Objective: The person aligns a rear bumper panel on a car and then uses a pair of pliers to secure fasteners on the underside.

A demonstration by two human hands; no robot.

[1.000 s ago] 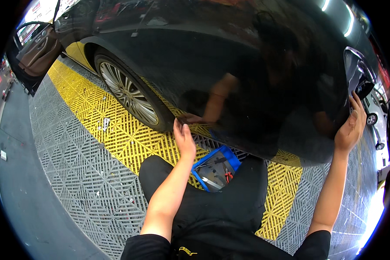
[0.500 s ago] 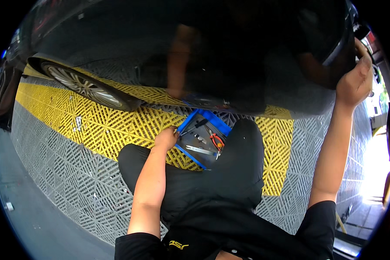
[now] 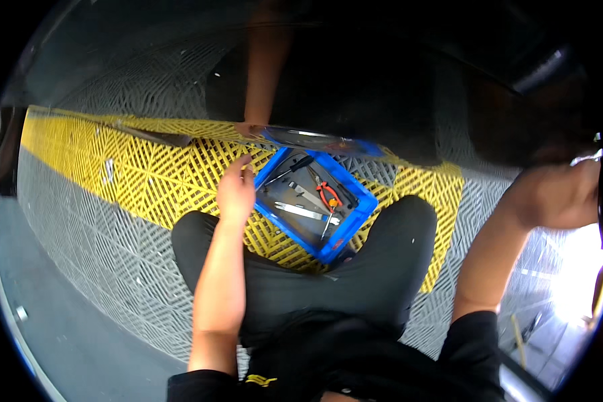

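Observation:
A dark, glossy car door [image 3: 355,80] fills the upper view and reflects my arms. My right hand [image 3: 559,194], blurred, is at the door's right edge with its fingers curled there; the fingertips are hidden. Low on the left, my left hand [image 3: 236,191] is empty, its fingers apart, next to the left side of a blue tray [image 3: 355,231]. Inside the tray lie red-handled pliers [image 3: 328,195], a screwdriver with a black handle [image 3: 300,163], a flat silver pry tool [image 3: 305,212] and other small metal pieces.
My knees [image 3: 409,234] are on both sides of the tray. Yellow and grey slatted floor tiles [image 3: 141,174] lie beneath the door. Part of a tyre [image 3: 157,137] shows under the door's lower edge. Bright light falls on the floor at the right.
The door has swung across the wheel, which is now mostly covered. My right hand has moved lower and outward with it. My left hand has drawn away from the tray's rim, and more of the tray shows.

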